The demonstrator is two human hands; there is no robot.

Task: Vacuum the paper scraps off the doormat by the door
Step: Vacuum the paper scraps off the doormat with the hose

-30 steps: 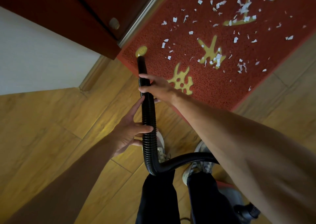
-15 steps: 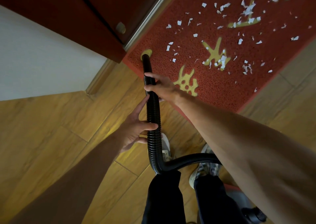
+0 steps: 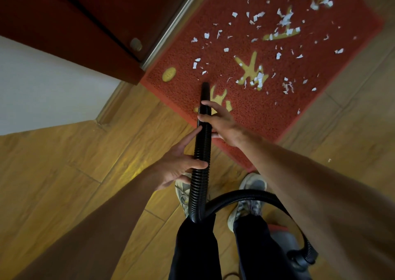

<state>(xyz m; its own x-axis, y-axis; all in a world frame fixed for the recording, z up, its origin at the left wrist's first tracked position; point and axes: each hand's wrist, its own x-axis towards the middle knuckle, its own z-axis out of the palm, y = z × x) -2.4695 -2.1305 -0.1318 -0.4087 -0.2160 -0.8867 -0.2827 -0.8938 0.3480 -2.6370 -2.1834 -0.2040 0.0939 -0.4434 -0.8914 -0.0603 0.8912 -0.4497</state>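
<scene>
A red doormat [image 3: 245, 108] with yellow characters lies before the door, strewn with several white paper scraps [image 3: 259, 78]. A black ribbed vacuum hose [image 3: 202, 151] runs up from between my legs, and its nozzle tip [image 3: 205, 87] rests on the mat's near-left part, just short of the scraps. My right hand [image 3: 220, 122] grips the hose near the nozzle. My left hand [image 3: 178, 165] holds the hose lower down, thumb across it and index finger pointing along it.
The dark red door [image 3: 89, 27] with a metal threshold strip [image 3: 171, 29] borders the mat on the left. A white wall [image 3: 47, 87] and baseboard stand left. The vacuum body [image 3: 286, 243] sits on the wooden floor behind my shoes [image 3: 250, 198]. One scrap [image 3: 329, 160] lies on the floor.
The nozzle has swung right, off the yellow oval at the mat's corner and onto the mat near the lowest yellow character. Both hands kept their hold on the hose.
</scene>
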